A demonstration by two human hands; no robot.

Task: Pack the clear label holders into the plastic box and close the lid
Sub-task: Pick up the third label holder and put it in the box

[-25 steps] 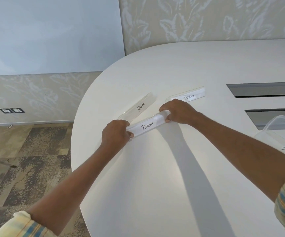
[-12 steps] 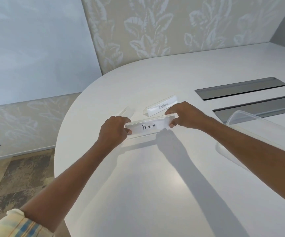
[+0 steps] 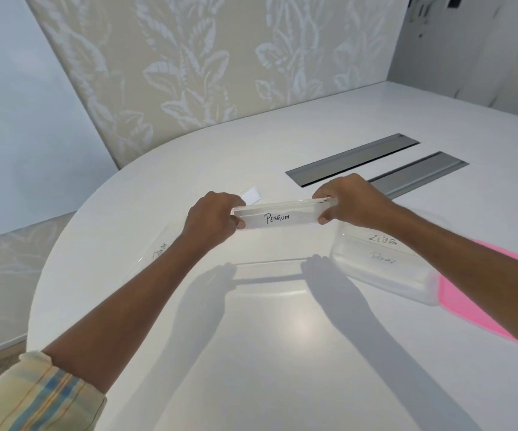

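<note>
A clear label holder marked PENGUIN (image 3: 279, 216) hangs level above the white table, gripped at both ends. My left hand (image 3: 212, 216) pinches its left end and my right hand (image 3: 349, 199) its right end. To the right stands the open clear plastic box (image 3: 385, 275), with holders marked ZEBRA (image 3: 382, 239) and another faint word inside. A pink lid (image 3: 481, 303) lies flat behind and right of the box. Another holder (image 3: 155, 253) lies on the table at the left, and the end of one more (image 3: 251, 194) shows behind my left hand.
The round white table (image 3: 282, 353) ends in a curved edge at the left, with floor below. Two grey slots (image 3: 354, 158) are set into the tabletop behind my right hand. A leaf-patterned wall stands beyond the table.
Both hands have lifted the PENGUIN holder off the table and carried it to the right, toward the box. The view has swung right, bringing the box and pink lid into sight.
</note>
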